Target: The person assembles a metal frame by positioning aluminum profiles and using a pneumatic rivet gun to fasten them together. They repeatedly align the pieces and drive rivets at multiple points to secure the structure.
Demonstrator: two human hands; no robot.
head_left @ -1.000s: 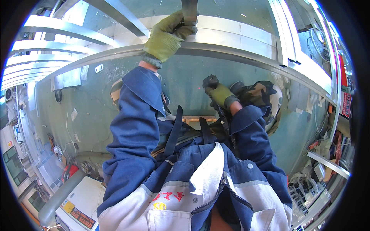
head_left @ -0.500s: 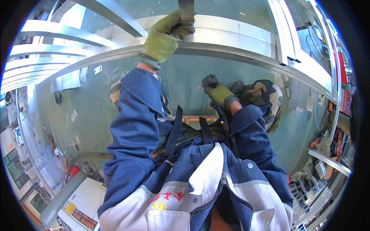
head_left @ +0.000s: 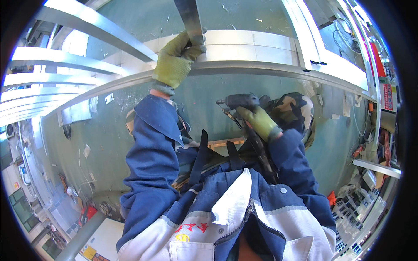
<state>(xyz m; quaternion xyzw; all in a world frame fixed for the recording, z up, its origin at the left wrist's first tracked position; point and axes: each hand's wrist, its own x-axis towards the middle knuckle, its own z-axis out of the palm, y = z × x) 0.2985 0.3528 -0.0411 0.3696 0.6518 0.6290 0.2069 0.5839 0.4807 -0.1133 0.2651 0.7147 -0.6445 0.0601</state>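
Note:
My left hand (head_left: 174,63), in a yellow-green work glove, is closed around the lower end of an upright flat metal bar (head_left: 188,17). That bar meets the long metal rail (head_left: 244,66) of a frame right beside the hand. Lower and to the right, my gloved right hand (head_left: 260,122) grips a dark welding gun (head_left: 241,101) by its handle. The gun's thin tip points left, below the rail and apart from it. From the gun a dark sleeved cable (head_left: 261,152) runs down toward my lap.
Several parallel metal bars (head_left: 82,26) of the frame spread to the left. Light metal profiles (head_left: 305,30) stand at the right. Cut tube pieces (head_left: 348,217) lie at the lower right, and a white cabinet (head_left: 104,237) stands lower left. A wooden piece (head_left: 217,142) shows below me.
My right hand has turned the welding gun, so its tip now points left. My left hand and the bar appear shifted slightly left and down, with the whole view shifted too.

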